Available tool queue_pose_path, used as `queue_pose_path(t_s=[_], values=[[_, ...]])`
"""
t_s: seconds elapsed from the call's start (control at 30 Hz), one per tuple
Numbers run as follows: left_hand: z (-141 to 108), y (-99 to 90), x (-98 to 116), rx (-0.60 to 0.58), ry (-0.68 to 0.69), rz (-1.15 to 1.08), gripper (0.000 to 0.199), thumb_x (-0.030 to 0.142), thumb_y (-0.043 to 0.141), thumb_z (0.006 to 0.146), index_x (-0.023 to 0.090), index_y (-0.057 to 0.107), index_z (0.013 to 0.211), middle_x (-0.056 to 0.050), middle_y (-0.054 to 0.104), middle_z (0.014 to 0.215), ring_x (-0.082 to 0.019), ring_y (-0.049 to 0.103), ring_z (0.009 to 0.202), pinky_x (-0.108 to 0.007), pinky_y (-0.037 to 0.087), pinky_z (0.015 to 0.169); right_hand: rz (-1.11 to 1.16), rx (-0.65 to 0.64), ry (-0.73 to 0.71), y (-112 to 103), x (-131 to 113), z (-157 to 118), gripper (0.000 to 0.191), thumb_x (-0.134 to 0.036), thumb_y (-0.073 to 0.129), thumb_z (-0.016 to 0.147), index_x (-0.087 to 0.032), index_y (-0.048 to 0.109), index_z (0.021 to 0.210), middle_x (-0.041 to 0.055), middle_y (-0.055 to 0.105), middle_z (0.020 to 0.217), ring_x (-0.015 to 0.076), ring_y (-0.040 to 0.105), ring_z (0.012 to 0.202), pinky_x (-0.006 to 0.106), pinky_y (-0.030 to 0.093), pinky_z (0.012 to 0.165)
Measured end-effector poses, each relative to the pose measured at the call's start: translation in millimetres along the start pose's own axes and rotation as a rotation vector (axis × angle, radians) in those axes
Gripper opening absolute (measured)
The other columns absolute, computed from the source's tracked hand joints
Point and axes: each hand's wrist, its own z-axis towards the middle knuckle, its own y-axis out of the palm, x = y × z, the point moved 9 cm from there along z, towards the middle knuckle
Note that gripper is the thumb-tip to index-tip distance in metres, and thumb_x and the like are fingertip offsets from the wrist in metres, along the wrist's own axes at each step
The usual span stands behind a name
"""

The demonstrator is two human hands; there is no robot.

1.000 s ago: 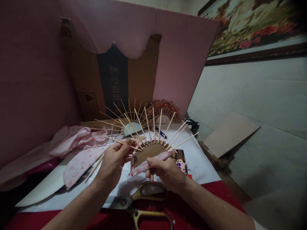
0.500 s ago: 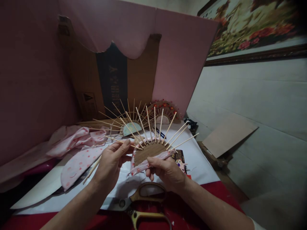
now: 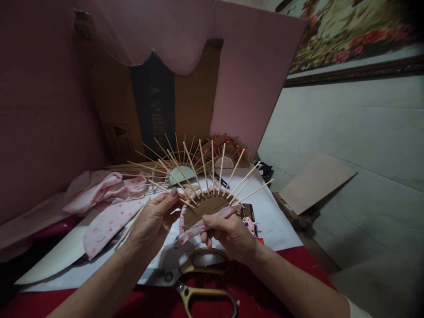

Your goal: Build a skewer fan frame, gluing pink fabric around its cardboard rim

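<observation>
A cardboard half-disc (image 3: 204,209) edged with pink dotted fabric is held up above the white sheet. Thin wooden sticks (image 3: 212,164) fan out from its curved rim. My right hand (image 3: 232,232) is closed on the straight lower edge, thumb on the fabric strip. At the left end of the fan, my left hand (image 3: 154,218) pinches the lowest wooden stick (image 3: 187,203) between thumb and fingers; its fingertips are partly hidden. Scissors (image 3: 180,282) with yellowish handles lie below the hands.
Pink dotted fabric (image 3: 99,229) and bundled sticks (image 3: 134,223) lie left. Behind stand a stick fan with a pale green half-disc (image 3: 181,175) and a decorated cardboard arch (image 3: 228,150). A pink board (image 3: 245,79) rises at the back. A tilted flat panel (image 3: 316,183) is at right.
The pinched stick now slants more steeply, its outer end higher. The view has shifted slightly; both hands keep their hold.
</observation>
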Motion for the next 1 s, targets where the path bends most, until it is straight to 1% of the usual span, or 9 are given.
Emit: queue_pose_path(t_s=[0.1,0.23,0.4,0.47,0.57,0.73,0.87,0.93,1.0], values=[[0,2.3,3,-0.021,0.039,0.044,0.015,0.028,0.067,0.077,0.014,0.07,0.072,-0.002,0.069,0.074,-0.011,0.06,0.068,-0.021,0.046,0.064,0.002,0.023,0.005,-4,2,1,0.027,-0.033,0.067,0.072,-0.01,0.066,0.059,0.0037,0.063,0.053,0.0094,0.053,0.046,0.022,0.038,0.046],[-3,10.7,2,-0.066,0.03,0.105,0.012,0.026,0.07,0.073,0.014,0.069,0.076,0.0,0.066,0.065,-0.01,0.056,0.056,-0.021,0.043,0.053,-0.034,0.026,0.004,-5,2,2,0.028,-0.035,0.067,0.072,-0.009,0.067,0.06,0.0041,0.064,0.054,0.0086,0.052,0.044,0.022,0.038,0.046],[-2,3.1,2,0.03,0.026,0.072,0.013,0.027,0.07,0.074,0.014,0.068,0.073,-0.001,0.067,0.071,-0.01,0.058,0.065,-0.02,0.045,0.062,-0.019,0.03,-0.015,-2,-3,1,0.028,-0.034,0.068,0.07,-0.01,0.065,0.056,0.0032,0.062,0.051,0.0092,0.053,0.045,0.022,0.039,0.046],[-1,2.9,2,0.021,0.012,0.09,0.014,0.027,0.07,0.074,0.014,0.068,0.071,-0.002,0.067,0.071,-0.01,0.058,0.065,-0.02,0.045,0.062,-0.002,0.029,-0.016,-2,-3,1,0.027,-0.033,0.068,0.069,-0.01,0.065,0.057,0.0031,0.062,0.052,0.0096,0.053,0.045,0.022,0.04,0.046],[-2,6.1,-1,-0.027,-0.016,0.121,0.015,0.027,0.07,0.073,0.012,0.069,0.073,-0.003,0.066,0.071,-0.011,0.057,0.066,-0.021,0.045,0.062,0.006,0.025,-0.006,-2,-1,1,0.026,-0.032,0.068,0.07,-0.009,0.065,0.058,0.0036,0.062,0.052,0.0098,0.054,0.046,0.022,0.041,0.045],[-6,12.7,-7,-0.103,-0.088,0.136,0.019,0.029,0.069,0.074,0.012,0.067,0.068,-0.002,0.061,0.061,-0.01,0.052,0.054,-0.02,0.04,0.048,0.008,0.026,0.008,-5,1,2,0.026,-0.032,0.07,0.068,-0.009,0.064,0.057,0.0035,0.062,0.051,0.01,0.055,0.047,0.021,0.041,0.044],[-6,18.7,-13,-0.177,-0.147,0.124,0.024,0.032,0.066,0.077,0.012,0.066,0.064,-0.002,0.062,0.058,-0.01,0.052,0.05,-0.02,0.04,0.047,0.001,0.034,0.013,-5,0,3,0.027,-0.032,0.072,0.066,-0.009,0.063,0.057,0.0029,0.061,0.05,0.0097,0.055,0.046,0.02,0.041,0.043],[-4,17.5,-14,-0.164,-0.141,0.118,0.026,0.032,0.067,0.076,0.012,0.064,0.061,-0.001,0.06,0.054,-0.008,0.049,0.045,-0.019,0.039,0.043,-0.007,0.04,0.009,-5,-1,4,0.027,-0.032,0.072,0.067,-0.009,0.063,0.057,0.0028,0.06,0.05,0.0094,0.055,0.045,0.019,0.041,0.043],[-2,13.4,-12,-0.115,-0.116,0.104,0.026,0.031,0.07,0.072,0.012,0.062,0.056,0.002,0.055,0.048,-0.006,0.044,0.04,-0.017,0.036,0.039,-0.015,0.041,0.001,-4,-1,5,0.028,-0.033,0.072,0.067,-0.009,0.062,0.058,0.0025,0.06,0.051,0.0095,0.055,0.046,0.019,0.042,0.042]])
